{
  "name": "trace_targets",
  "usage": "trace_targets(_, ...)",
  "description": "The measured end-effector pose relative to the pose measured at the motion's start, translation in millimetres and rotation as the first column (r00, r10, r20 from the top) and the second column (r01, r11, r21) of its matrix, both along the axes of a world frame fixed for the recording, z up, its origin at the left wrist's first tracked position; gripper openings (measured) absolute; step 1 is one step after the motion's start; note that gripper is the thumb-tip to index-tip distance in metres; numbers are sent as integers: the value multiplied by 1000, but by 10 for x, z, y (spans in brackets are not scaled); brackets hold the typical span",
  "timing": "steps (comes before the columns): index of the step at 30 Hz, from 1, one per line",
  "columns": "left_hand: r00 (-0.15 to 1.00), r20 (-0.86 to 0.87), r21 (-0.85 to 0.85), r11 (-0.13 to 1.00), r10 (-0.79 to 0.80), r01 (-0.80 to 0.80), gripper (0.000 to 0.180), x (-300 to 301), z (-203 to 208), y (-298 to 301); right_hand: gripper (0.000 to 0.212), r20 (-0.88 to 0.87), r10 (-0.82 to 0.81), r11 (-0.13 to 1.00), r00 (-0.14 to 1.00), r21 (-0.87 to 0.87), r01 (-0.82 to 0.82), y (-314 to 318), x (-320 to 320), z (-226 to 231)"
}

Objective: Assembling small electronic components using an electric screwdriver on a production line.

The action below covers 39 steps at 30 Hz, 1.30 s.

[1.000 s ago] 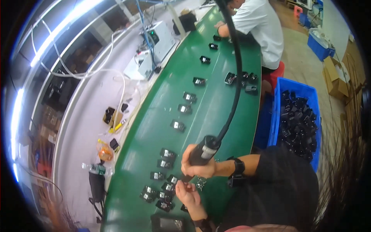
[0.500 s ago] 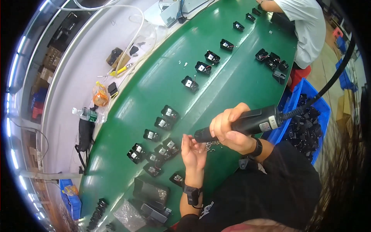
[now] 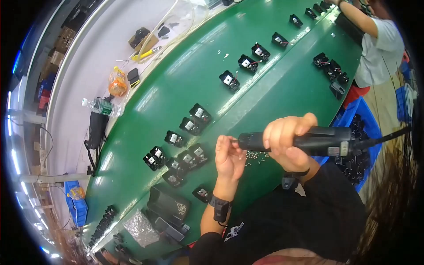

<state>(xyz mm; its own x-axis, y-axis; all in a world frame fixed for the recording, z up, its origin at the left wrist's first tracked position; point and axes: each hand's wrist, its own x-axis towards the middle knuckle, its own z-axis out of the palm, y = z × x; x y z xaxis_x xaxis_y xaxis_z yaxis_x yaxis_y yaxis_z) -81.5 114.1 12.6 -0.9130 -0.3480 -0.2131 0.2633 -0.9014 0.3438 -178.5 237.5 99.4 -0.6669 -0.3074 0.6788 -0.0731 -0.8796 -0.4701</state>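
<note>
My right hand (image 3: 285, 137) is wrapped around a black corded electric screwdriver (image 3: 324, 140), held nearly level with its tip to the left. At that tip, the thumb and fingers of my left hand (image 3: 229, 154) are pinched by the thin bit; what lies between them is too small to make out. Loose small screws (image 3: 254, 155) are scattered on the green table just beneath the tool. Left of my left hand sits a group of open black housings (image 3: 187, 160) with small parts and wires inside. Another black housing (image 3: 202, 193) lies beside my left wrist.
More housings (image 3: 228, 81) line the green table (image 3: 176, 84). A black tray with screws (image 3: 168, 203) and a clear plastic bag (image 3: 141, 227) lie at lower left. A blue crate (image 3: 371, 119) of black parts stands at right. Another person (image 3: 382, 48) works at the far right.
Both hands and the screwdriver have risen slightly, and the screwdriver is now closer to level. My left fingers have come together at the bit. The view has shifted a little.
</note>
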Motion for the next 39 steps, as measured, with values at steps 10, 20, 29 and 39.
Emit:
trace_targets(10,983,-178,20,998,-48,52,23,-69,73,90,34,15,-13,1000,1000,-18,13,9,-37,78)
trace_targets(20,952,-297,10,997,-69,75,37,-175,3,-16,36,-10,19,1000,1000,-17,-20,-145,-149,73)
trace_targets(29,978,207,-961,-179,28,209,44,-730,428,-315,34,-52,-352,936,935,13,353,-179,-835,227)
trace_targets(39,903,93,-637,-672,419,378,80,-1418,0,-837,28,-10,-373,910,928,191,368,-832,-1243,-526)
